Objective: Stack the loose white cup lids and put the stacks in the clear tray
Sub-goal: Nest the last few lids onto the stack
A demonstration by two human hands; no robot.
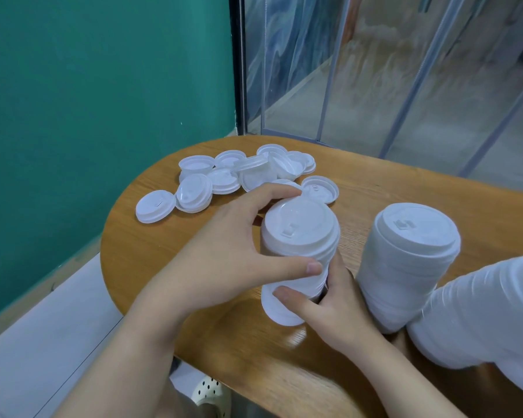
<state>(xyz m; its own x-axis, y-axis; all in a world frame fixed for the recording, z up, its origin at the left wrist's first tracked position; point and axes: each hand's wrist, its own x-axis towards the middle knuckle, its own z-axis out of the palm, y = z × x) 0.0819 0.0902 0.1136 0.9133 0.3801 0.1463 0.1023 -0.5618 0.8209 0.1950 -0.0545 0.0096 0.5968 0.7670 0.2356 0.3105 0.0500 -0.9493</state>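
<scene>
Lids nested into a stack (299,254) stood on the wooden surface (151,251), clamped by both hands: left hand (233,251) high, right hand (329,300) at the base. Light, slick plastic; best gripped round its sides.

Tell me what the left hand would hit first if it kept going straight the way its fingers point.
The left hand already grips the stack of lids, so it would only push that over. Beyond it, the first thing looks to be the taller stack standing to its right, though depth is hard to judge.
</scene>
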